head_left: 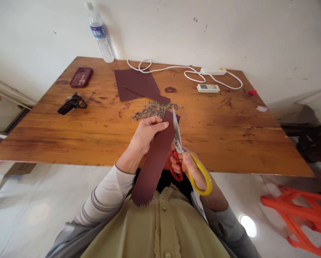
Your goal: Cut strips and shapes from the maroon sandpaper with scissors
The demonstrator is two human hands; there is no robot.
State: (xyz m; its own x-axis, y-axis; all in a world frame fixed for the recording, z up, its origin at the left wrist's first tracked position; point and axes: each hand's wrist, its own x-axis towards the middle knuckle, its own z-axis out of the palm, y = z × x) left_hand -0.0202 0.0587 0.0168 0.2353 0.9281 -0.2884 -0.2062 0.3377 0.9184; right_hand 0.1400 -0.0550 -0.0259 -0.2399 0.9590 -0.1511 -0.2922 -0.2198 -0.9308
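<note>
My left hand (147,133) pinches a long dark maroon strip (156,154) near its upper end, thumb on top. The strip slants down toward my shirt, and its lower end has a jagged, fringed edge. My right hand (190,166) is wrapped round the handles of scissors (178,143) with one red and one yellow loop. Their blades point away from me at the strip's right edge, near its top. Just beyond lies a heap of thin shreds (152,109), with a narrow maroon strip (149,94) and a maroon sheet (133,82) behind it.
On the wooden table (96,143) are a maroon case (81,77), a black clip (72,103), a bottle (101,37), a white remote (208,88) and a power strip (214,71) with its cable. A red stool (300,208) stands at the right.
</note>
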